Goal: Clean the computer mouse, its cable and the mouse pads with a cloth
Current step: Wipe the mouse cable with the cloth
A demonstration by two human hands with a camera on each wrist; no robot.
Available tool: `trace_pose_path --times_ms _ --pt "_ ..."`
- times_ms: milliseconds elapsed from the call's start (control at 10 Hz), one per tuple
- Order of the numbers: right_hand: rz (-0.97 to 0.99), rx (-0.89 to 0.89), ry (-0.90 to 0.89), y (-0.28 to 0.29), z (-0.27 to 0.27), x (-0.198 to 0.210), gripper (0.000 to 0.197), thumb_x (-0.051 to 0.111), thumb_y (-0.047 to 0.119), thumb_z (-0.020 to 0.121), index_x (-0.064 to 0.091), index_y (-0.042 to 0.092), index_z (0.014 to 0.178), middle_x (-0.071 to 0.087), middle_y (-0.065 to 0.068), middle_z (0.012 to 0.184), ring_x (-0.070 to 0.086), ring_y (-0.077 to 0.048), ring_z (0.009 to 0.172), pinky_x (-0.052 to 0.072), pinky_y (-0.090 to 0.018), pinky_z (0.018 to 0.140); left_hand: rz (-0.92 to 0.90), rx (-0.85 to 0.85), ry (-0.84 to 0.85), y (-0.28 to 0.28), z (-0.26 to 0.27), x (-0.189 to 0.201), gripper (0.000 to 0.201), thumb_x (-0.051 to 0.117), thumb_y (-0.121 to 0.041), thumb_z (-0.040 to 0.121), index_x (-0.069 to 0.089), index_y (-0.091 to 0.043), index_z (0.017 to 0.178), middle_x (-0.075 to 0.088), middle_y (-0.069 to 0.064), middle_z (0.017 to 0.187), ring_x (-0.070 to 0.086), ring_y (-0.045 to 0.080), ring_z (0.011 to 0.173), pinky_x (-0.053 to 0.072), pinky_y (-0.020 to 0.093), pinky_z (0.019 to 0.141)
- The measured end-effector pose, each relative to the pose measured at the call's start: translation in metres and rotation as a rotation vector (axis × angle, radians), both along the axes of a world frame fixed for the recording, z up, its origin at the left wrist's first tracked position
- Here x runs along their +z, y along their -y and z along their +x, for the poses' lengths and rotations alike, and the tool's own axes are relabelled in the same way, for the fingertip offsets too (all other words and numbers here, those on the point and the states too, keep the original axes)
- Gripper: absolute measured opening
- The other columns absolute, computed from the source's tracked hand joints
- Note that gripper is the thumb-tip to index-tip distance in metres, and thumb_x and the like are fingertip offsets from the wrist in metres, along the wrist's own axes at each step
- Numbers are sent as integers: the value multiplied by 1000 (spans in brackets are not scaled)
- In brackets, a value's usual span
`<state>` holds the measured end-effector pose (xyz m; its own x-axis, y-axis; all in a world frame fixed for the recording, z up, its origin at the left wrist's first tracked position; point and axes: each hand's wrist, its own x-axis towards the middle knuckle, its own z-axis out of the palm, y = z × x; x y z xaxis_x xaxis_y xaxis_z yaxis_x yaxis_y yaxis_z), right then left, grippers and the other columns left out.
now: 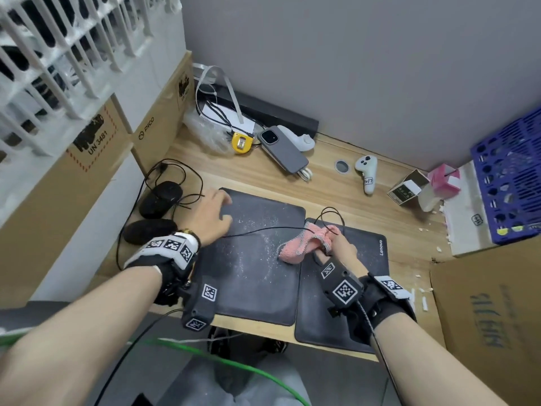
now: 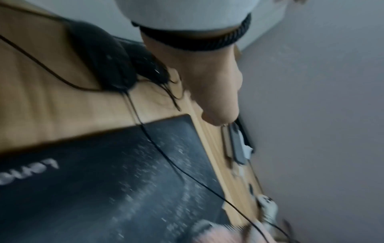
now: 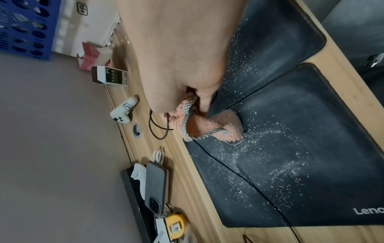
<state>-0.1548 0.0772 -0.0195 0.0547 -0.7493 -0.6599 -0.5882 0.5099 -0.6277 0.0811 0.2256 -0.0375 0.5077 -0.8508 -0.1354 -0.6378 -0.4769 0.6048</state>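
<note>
Two black mouse pads lie side by side on the wooden desk. The left pad is strewn with white specks; the right pad carries a Lenovo logo. My right hand grips a bunched pink cloth at the seam between the pads. The thin black mouse cable runs into the cloth and loops out behind it. My left hand rests with relaxed fingers on the left pad's far corner. Two black mice sit left of the pads.
Along the back wall lie a grey phone, a yellow tape measure and a white controller. Small cartons and a blue crate stand at the right. Cardboard boxes flank the desk.
</note>
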Motion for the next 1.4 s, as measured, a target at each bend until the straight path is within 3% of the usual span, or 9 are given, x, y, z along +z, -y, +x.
trace_pose_path --times_ms 100,200,300,400,500,600,700,1000,1400 --pt "196 -301 398 -15 18 17 35 41 8 101 46 -1 134 56 -14 130 58 -32 116 54 -19 62 173 -384 -126 35 -33 4 36 46 -25 95 52 -22 130 50 -1 135 52 19 120 38 34 102" --pt "198 -350 544 -19 21 17 37 40 0 99 43 -6 135 47 -24 140 59 -37 112 55 -29 78 278 -510 -157 57 -57 9 37 39 -29 100 51 -19 134 59 3 132 55 22 119 41 33 100" --pt "190 -296 528 -17 17 16 37 40 -3 97 45 -4 134 57 -25 129 55 -39 121 43 -44 103 253 -494 -77 64 -66 11 26 44 -26 98 65 -16 109 69 5 108 62 25 102 46 33 85" --pt "220 -227 526 -16 11 19 32 40 -6 95 51 0 125 72 -12 94 66 -19 82 56 -30 65 48 -330 -63 67 -65 12 11 49 -25 94 57 -20 101 62 0 105 59 22 98 45 34 83" --pt "201 -166 487 -20 10 22 24 41 -5 94 57 8 106 72 -15 97 68 -21 79 49 -21 52 -72 -320 -134 74 -71 23 37 56 -25 91 45 -19 126 44 -4 125 53 14 87 46 37 86" --pt "171 -85 470 -24 9 26 23 39 -3 95 58 9 100 71 -21 101 68 -32 99 52 -36 79 -143 -408 -89 81 -72 38 47 58 -24 91 43 -29 135 41 -11 125 58 15 80 48 33 77" --pt "96 -30 417 -21 2 32 24 40 -7 90 60 5 96 71 -18 89 68 -24 76 51 -33 68 -97 -470 19 88 -68 49 23 52 -29 96 68 -23 112 64 -4 112 59 16 90 46 33 77" --pt "17 -131 278 -16 -24 33 26 39 1 79 62 14 77 70 -11 85 62 -24 75 49 -32 66 -125 238 -986 100 -60 77 29 42 -9 97 57 -13 73 63 4 86 56 15 73 46 23 66" --pt "7 -399 200 -4 -75 19 16 41 17 76 57 14 75 72 -16 91 55 -23 75 37 -31 65 -1 570 -1238 110 -49 49 25 38 -9 101 45 -6 77 47 6 72 54 18 51 46 17 37"
